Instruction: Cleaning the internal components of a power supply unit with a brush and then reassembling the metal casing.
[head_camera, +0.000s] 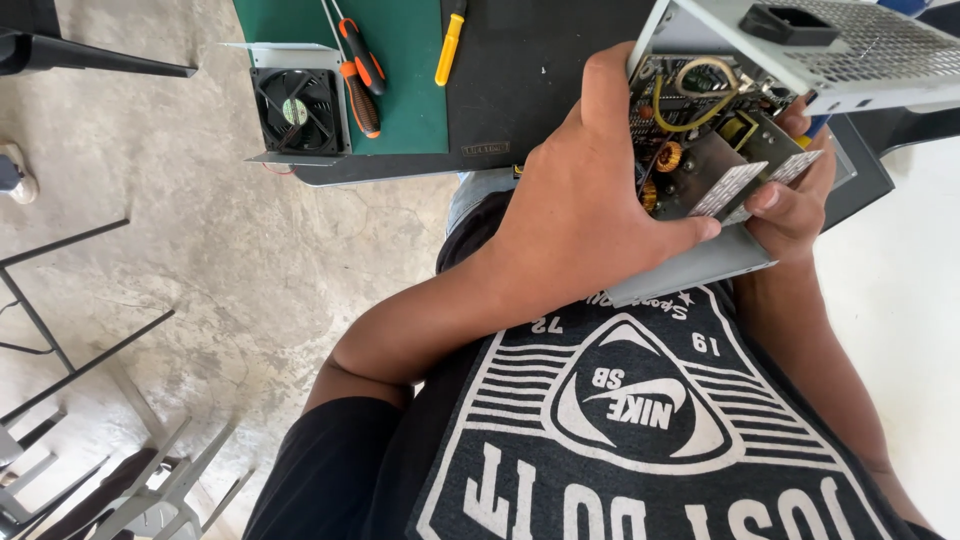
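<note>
Opened power supply unit, held up near the chest.
Grey metal casing, perforated lid swung up; exposed board shows yellow wire loop, copper coils, finned heatsinks. Tilted, gripped at both sides, above the mat edge.

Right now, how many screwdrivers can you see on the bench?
3. Two orange-and-black screwdrivers lie crossed on the green mat beside the fan; a yellow-handled screwdriver lies at the mat's edge. More may be hidden above the frame.

Black cooling fan, two orange-handled screwdrivers, yellow-handled tool, green mat, concrete floor
</note>
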